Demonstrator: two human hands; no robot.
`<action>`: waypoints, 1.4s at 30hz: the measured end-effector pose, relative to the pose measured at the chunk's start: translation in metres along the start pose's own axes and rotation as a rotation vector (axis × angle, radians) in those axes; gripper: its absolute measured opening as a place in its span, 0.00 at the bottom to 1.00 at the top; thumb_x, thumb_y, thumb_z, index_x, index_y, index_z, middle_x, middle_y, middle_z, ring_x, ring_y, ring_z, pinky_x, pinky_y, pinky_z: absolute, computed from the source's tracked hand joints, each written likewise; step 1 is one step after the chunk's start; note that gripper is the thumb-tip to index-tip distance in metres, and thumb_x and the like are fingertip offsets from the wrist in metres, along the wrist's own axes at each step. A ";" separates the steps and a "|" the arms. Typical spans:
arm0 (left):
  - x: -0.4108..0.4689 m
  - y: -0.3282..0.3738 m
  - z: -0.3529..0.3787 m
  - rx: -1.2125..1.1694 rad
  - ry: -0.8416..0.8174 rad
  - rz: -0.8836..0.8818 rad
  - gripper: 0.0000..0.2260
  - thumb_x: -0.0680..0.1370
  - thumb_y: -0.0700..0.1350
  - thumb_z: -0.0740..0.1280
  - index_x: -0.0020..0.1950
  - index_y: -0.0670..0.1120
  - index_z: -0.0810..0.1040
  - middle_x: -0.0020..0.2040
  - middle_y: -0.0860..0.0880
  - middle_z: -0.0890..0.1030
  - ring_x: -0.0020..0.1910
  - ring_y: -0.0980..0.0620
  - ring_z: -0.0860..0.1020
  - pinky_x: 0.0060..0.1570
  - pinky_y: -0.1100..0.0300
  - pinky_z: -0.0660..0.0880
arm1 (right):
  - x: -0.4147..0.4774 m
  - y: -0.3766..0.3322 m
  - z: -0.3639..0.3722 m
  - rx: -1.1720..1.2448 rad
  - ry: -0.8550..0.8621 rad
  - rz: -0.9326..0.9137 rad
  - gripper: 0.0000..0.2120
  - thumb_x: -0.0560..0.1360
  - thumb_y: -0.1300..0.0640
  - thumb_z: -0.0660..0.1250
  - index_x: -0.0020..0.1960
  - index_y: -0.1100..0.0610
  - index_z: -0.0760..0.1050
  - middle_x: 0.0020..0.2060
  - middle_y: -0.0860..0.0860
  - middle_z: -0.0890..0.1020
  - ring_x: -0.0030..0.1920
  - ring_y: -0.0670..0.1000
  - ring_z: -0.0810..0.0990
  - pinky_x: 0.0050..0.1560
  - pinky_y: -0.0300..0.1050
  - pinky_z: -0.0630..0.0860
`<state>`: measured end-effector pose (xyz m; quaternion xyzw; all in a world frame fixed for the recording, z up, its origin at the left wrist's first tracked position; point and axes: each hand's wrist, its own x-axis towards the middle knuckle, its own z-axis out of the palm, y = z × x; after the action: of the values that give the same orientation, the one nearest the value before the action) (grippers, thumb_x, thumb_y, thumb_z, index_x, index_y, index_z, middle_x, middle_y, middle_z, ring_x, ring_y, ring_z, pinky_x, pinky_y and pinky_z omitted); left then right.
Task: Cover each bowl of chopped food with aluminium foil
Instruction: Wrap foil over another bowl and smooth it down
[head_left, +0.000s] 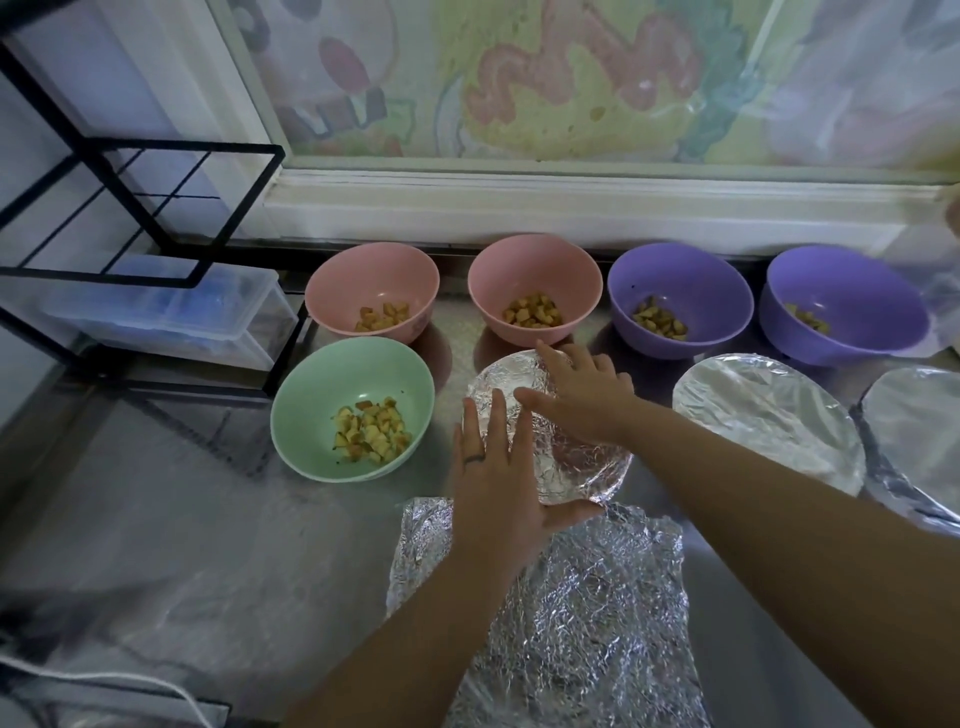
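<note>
Left hand (493, 478) lies flat, fingers straight, on the foil-covered bowl (571, 470) mid-bench; right hand (582, 395) presses its far rim, fingers spread, grasping nothing; loose foil sheet (571, 623) at the near edge.

A: What is in the wrapped bowl (587, 478)?
B: Cannot be told; foil (498, 379) hides it, and the left hand (493, 467) and right hand (582, 400) lie over the foil.
A: The covered bowl (919, 431) at far right?
B: Cut off by the edge. The loose foil sheet (597, 623) runs off the bottom, partly under the left forearm (415, 623).
</note>
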<state>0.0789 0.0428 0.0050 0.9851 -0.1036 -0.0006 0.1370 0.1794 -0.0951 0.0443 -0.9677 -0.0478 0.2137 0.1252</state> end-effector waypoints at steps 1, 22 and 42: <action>0.001 -0.002 0.000 0.016 0.005 0.013 0.57 0.64 0.82 0.54 0.79 0.43 0.62 0.80 0.40 0.57 0.79 0.34 0.48 0.75 0.36 0.57 | 0.000 0.000 0.000 0.003 0.001 0.007 0.40 0.77 0.26 0.51 0.82 0.42 0.44 0.82 0.52 0.51 0.79 0.62 0.52 0.74 0.64 0.55; -0.005 -0.038 -0.030 -0.007 -0.090 0.096 0.43 0.76 0.57 0.71 0.81 0.50 0.47 0.82 0.45 0.44 0.81 0.43 0.48 0.75 0.50 0.60 | -0.027 0.009 -0.027 0.015 0.046 0.079 0.54 0.71 0.23 0.60 0.83 0.50 0.40 0.81 0.59 0.46 0.80 0.66 0.50 0.75 0.68 0.58; -0.025 0.006 -0.017 -1.688 -0.313 -0.689 0.13 0.79 0.30 0.62 0.62 0.41 0.69 0.57 0.38 0.79 0.56 0.38 0.82 0.56 0.43 0.80 | -0.006 -0.017 -0.016 -0.151 -0.120 0.038 0.69 0.50 0.14 0.65 0.80 0.37 0.35 0.81 0.53 0.36 0.80 0.65 0.38 0.68 0.84 0.48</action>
<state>0.0539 0.0472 0.0219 0.5239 0.2128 -0.2497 0.7860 0.1804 -0.0828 0.0650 -0.9605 -0.0530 0.2695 0.0445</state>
